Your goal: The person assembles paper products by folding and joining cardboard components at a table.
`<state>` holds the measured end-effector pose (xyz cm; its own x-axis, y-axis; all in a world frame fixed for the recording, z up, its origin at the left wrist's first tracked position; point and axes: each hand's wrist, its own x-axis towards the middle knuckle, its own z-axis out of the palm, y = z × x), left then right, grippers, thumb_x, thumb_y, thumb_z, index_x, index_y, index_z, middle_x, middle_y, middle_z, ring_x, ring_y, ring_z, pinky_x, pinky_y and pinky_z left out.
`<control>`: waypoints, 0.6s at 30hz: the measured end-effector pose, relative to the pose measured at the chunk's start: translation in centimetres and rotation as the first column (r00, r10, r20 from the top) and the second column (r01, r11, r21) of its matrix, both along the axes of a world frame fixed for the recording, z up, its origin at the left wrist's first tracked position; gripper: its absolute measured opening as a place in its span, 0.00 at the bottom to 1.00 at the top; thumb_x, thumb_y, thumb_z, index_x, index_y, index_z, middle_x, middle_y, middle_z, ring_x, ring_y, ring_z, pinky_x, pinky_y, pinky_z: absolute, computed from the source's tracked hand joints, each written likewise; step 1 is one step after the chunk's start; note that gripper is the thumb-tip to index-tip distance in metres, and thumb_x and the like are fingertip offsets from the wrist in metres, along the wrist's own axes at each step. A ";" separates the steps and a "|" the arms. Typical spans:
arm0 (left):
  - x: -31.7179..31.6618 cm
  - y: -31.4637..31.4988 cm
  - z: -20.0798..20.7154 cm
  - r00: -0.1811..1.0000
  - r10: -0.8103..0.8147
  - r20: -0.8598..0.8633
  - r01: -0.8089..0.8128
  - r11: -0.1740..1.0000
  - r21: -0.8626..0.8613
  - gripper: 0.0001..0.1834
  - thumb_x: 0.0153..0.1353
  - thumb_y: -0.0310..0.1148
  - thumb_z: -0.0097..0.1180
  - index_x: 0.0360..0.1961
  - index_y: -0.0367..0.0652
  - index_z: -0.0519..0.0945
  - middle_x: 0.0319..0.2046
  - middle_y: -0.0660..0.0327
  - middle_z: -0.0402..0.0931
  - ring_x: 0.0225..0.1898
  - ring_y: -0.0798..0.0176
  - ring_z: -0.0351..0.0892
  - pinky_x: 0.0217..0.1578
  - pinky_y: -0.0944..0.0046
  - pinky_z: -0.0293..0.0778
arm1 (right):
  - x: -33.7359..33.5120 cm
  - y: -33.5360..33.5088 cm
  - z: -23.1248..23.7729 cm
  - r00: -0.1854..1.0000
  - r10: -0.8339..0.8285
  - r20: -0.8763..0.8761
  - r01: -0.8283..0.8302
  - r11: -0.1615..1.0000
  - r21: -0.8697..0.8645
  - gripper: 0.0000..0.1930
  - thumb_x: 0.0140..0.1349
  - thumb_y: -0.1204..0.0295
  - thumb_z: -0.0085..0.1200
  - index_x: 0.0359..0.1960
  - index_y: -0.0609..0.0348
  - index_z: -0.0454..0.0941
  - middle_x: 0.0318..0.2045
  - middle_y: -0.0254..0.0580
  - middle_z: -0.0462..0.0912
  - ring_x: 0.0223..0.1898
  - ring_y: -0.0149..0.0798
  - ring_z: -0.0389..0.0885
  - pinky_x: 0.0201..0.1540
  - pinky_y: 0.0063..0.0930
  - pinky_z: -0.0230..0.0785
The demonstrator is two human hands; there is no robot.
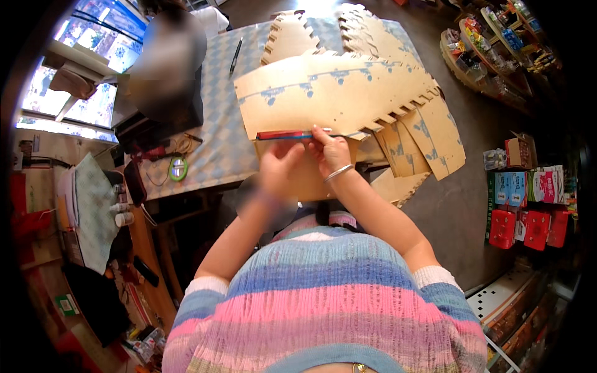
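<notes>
A long, thin red strip with a blue edge [283, 135] lies level across the front of a tan cardboard sheet [323, 93]. My right hand [333, 155], with a bangle at the wrist, is closed in a pinch at the strip's right end. A thin dark piece [343, 135] sticks out to the right of those fingers. My left hand [281, 163] is just below the strip, thumb raised; its fingers are smeared, and I cannot tell whether they grip it. The cardboard carries blue-grey printed marks and has a notched right edge.
More notched cardboard pieces [289, 37] lie at the back and right of the checked table [217, 93]. A pen [236, 56] and a green tape roll [178, 168] rest at left. Beyond, a blurred person [165, 68] is near the window. Shelves of goods [491, 50] stand right.
</notes>
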<state>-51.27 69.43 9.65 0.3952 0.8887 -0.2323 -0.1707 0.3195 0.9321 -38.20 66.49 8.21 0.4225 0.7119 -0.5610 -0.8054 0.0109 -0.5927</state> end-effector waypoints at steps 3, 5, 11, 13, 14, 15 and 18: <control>2.4 1.1 1.1 0.955 0.220 0.198 -0.171 0.956 -0.241 0.10 0.59 0.27 0.62 0.42 0.40 0.78 0.32 0.65 0.79 0.29 0.69 0.78 0.30 0.73 0.73 | -0.2 -0.4 1.1 1.000 -0.003 0.001 0.003 1.000 0.008 0.04 0.58 0.74 0.62 0.31 0.57 0.79 0.27 0.34 0.82 0.25 0.27 0.80 0.25 0.16 0.71; 2.6 1.7 -0.1 0.956 0.220 0.194 -0.170 0.954 -0.245 0.10 0.59 0.25 0.62 0.42 0.41 0.78 0.32 0.64 0.79 0.29 0.69 0.79 0.29 0.72 0.74 | 0.0 -0.5 0.9 0.999 0.022 0.030 -0.022 1.000 0.010 0.04 0.58 0.74 0.62 0.31 0.57 0.79 0.28 0.34 0.83 0.25 0.26 0.80 0.25 0.16 0.72; 2.8 2.0 -0.8 0.939 0.292 0.184 -0.245 0.939 -0.241 0.09 0.57 0.22 0.62 0.39 0.41 0.78 0.31 0.62 0.80 0.28 0.67 0.79 0.25 0.71 0.73 | -0.5 -1.4 0.9 0.998 0.043 0.049 -0.048 0.994 0.098 0.07 0.59 0.70 0.63 0.34 0.59 0.80 0.29 0.35 0.84 0.27 0.27 0.80 0.29 0.17 0.73; 2.6 2.1 -0.6 0.931 0.309 0.193 -0.258 0.933 -0.252 0.09 0.57 0.21 0.62 0.38 0.41 0.78 0.30 0.61 0.80 0.28 0.67 0.79 0.25 0.71 0.73 | 0.3 -1.8 0.6 0.999 0.037 0.039 -0.042 0.988 0.150 0.07 0.59 0.70 0.63 0.34 0.60 0.81 0.30 0.36 0.84 0.28 0.27 0.81 0.30 0.18 0.73; 2.1 2.4 -0.6 0.933 0.294 0.208 -0.226 0.928 -0.295 0.09 0.57 0.21 0.62 0.38 0.41 0.78 0.30 0.61 0.80 0.28 0.67 0.79 0.25 0.71 0.73 | 0.6 -2.0 0.5 0.999 0.034 0.032 -0.040 0.979 0.202 0.08 0.59 0.69 0.63 0.35 0.61 0.81 0.31 0.36 0.84 0.29 0.27 0.81 0.31 0.18 0.73; 1.8 2.5 -0.5 0.934 0.279 0.223 -0.195 0.921 -0.336 0.09 0.57 0.22 0.62 0.38 0.42 0.78 0.30 0.61 0.79 0.28 0.67 0.79 0.25 0.70 0.73 | 0.7 -2.2 0.5 0.996 0.028 0.082 -0.044 0.979 0.201 0.09 0.59 0.69 0.63 0.33 0.62 0.82 0.32 0.39 0.85 0.29 0.28 0.82 0.31 0.19 0.73; 2.0 2.0 -0.2 0.930 0.301 0.210 -0.224 0.919 -0.325 0.09 0.54 0.22 0.64 0.35 0.42 0.78 0.28 0.62 0.80 0.26 0.67 0.78 0.25 0.71 0.71 | 0.7 -2.2 0.0 0.991 0.023 0.130 -0.038 0.993 0.114 0.08 0.62 0.69 0.59 0.34 0.62 0.82 0.31 0.39 0.85 0.30 0.30 0.83 0.34 0.18 0.75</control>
<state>-49.29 71.41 9.42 0.2356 0.8765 -0.4197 -0.5016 0.4796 0.7200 -37.47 64.26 8.23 0.4629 0.7828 -0.4159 -0.7235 0.0626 -0.6875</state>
